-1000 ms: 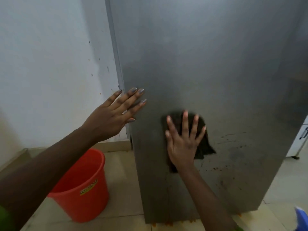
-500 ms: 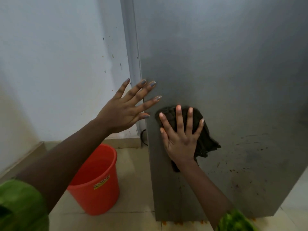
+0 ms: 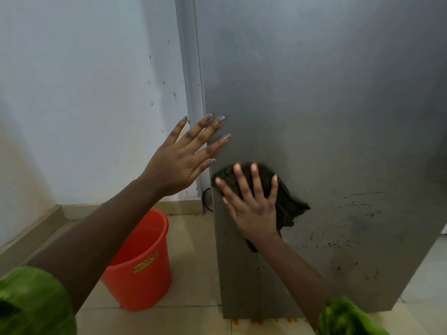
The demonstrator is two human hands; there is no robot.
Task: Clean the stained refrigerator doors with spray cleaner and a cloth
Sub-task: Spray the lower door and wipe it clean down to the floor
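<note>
Orange bucket [image 3: 142, 269] bears a yellow label [image 3: 145, 261] (lettering too blurred to read).

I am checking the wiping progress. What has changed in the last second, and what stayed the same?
The right hand slid the dark cloth a little leftward, toward the refrigerator door's left edge; the camera also shifted. Nothing was grasped or released. The left hand stays spread open at that edge, the cloth stays pressed flat, the dark specks remain, and the red bucket has not moved.

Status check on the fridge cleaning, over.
Right hand flat, pressing dark cloth on the grey refrigerator door. Left hand open at the door's edge. Dark specks remain right of the cloth. Nothing blocking.
</note>
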